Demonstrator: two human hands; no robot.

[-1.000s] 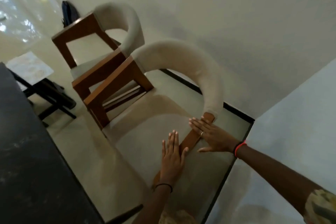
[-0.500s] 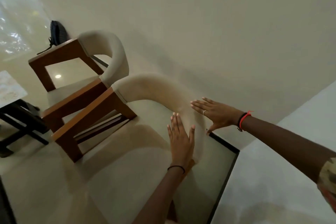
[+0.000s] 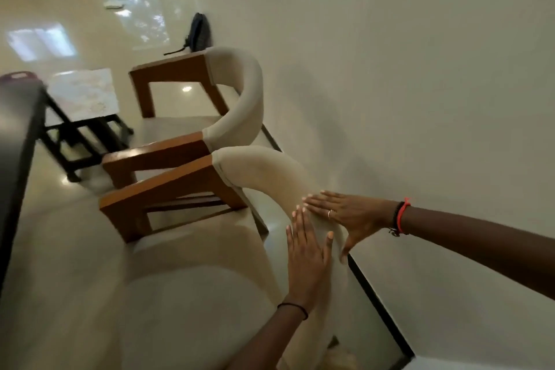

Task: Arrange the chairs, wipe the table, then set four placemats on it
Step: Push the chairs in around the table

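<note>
- The left hand [image 3: 309,255] is laid flat, fingers straight and together, against the inner face of the padded back of the near chair [image 3: 264,177].
- The right hand [image 3: 350,216] is pressed on the outer side of that curved back, fingers straight and thumb spread. Nothing is gripped.
- This chair is stood at the edge of the floor [image 3: 60,249] along the wall [image 3: 420,69], just beside the far chair [image 3: 240,93].
- A dark table [image 3: 15,135] is seen at the left.
- A dark bag [image 3: 199,31] is propped against the wall beyond.
</note>
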